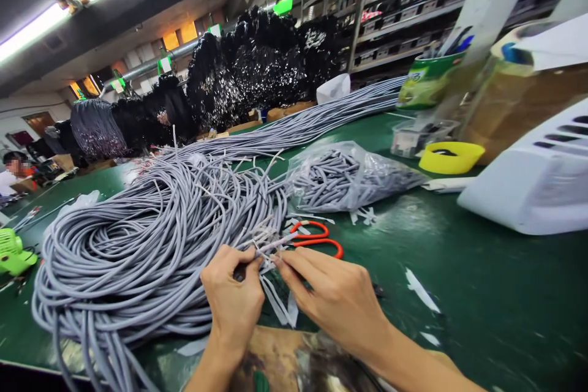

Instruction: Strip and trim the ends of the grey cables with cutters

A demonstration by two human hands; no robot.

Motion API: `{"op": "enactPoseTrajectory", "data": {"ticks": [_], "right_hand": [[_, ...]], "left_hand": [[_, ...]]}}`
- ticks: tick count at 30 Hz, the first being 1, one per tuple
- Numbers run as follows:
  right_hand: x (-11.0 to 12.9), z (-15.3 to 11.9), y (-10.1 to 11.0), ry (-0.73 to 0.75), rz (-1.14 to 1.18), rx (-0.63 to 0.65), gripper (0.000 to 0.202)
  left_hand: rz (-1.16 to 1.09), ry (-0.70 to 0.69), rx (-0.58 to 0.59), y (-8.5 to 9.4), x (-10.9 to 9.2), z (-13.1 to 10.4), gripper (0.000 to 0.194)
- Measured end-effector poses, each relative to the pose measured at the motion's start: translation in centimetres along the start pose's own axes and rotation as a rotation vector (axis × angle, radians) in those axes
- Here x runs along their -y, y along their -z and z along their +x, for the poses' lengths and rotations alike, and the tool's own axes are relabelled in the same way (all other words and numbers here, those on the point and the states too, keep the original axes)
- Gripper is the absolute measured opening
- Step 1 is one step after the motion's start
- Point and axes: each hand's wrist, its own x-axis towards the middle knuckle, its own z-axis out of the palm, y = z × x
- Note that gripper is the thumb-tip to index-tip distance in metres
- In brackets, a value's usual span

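- Shelves (pixel 404 18) stand at the upper right of the frame and black bundles (pixel 257 67) fill the upper middle; below them spreads a green bench (pixel 487 275).
- At the centre of the frame, just beside the big cable coil (pixel 133 239), is the cable end (pixel 287 240) being worked on.
- Both hands are drawn in to a narrow pinch: the left hand (pixel 234 294) seems to grip close to the cable end, and the right hand (pixel 331 294) seems to nip a small pale piece (pixel 272 257) beside it. Exactly what that piece is, I cannot tell.
- Work on this cable end looks under way rather than finished, since the fingertips of both hands meet around it.
- Some peeling or cutting appears done: white strips (pixel 275 300) lie below the hands, and a white scrap (pixel 420 291) lies at the lower right.
- Scissors (pixel 316 237) with red handles rest just behind the right hand, held by neither.
- Plenty may be left: the coil covers the left half of the frame, with many loose ends sticking up. Which are finished and which untouched is too small to tell.
- Right of the coil, a clear bag (pixel 353 177) holds short grey pieces; whether they belong to this work is uncertain.
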Motion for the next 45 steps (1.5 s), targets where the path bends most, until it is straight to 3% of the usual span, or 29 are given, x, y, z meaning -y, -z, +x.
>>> {"op": "enactPoseTrajectory", "data": {"ticks": [7, 13, 15, 18, 23, 25, 28, 30, 33, 35, 40, 43, 45], "right_hand": [[0.0, -0.3, -0.4, -0.037, 0.060, 0.020, 0.039], [0.1, 0.0, -1.0, -0.436, 0.512, 0.264, 0.043], [0.0, 0.2, -1.2, -0.566, 0.668, 0.279, 0.042], [0.1, 0.3, -1.2, -0.675, 0.835, 0.210, 0.037], [0.4, 0.3, 0.4, -0.662, 0.865, 0.086, 0.034], [0.1, 0.4, 1.1, -0.691, 0.896, -0.065, 0.034], [-0.9, 0.8, 1.4, -0.860, 0.984, -0.284, 0.031], [-1.5, 1.0, 0.8, -0.967, 0.993, -0.203, 0.028], [-1.6, 1.2, -0.4, -1.000, 1.016, 0.131, 0.025], [-1.3, 1.2, -1.0, -1.005, 1.128, 0.269, 0.023], [-0.2, 1.3, -1.4, -1.050, 1.548, 0.358, 0.043], [0.1, 1.5, -1.3, -1.083, 1.620, 0.456, 0.040], [0.3, 1.7, -1.1, -1.131, 1.639, 0.420, 0.038]], "left_hand": [[0.007, -0.004, 0.010, 0.0, -0.2, 0.0, 0.015], [0.068, -0.012, 0.089, -0.1, -0.3, -0.2, 0.016], [0.056, 0.000, 0.107, -0.1, -0.3, -0.2, 0.017], [0.017, 0.031, 0.128, 0.0, -0.4, -0.1, 0.016], [-0.006, 0.113, 0.157, -0.2, 0.0, -0.1, 0.013], [-0.009, 0.166, 0.174, -0.4, 0.3, 0.0, 0.011], [-0.066, 0.281, 0.191, -0.5, 0.4, 0.4, 0.015], [-0.171, 0.381, 0.186, -0.3, 0.1, 0.7, 0.015], [-0.391, 0.520, 0.196, 0.4, -0.3, 1.3, 0.018], [-0.549, 0.583, 0.267, 1.0, -0.4, 1.7, 0.028], [-0.766, 0.631, 0.457, 2.1, -0.1, 2.2, 0.049], [-0.785, 0.633, 0.498, 2.3, 0.0, 2.2, 0.052], [-0.792, 0.642, 0.502, 2.3, -0.1, 2.2, 0.053]]}}
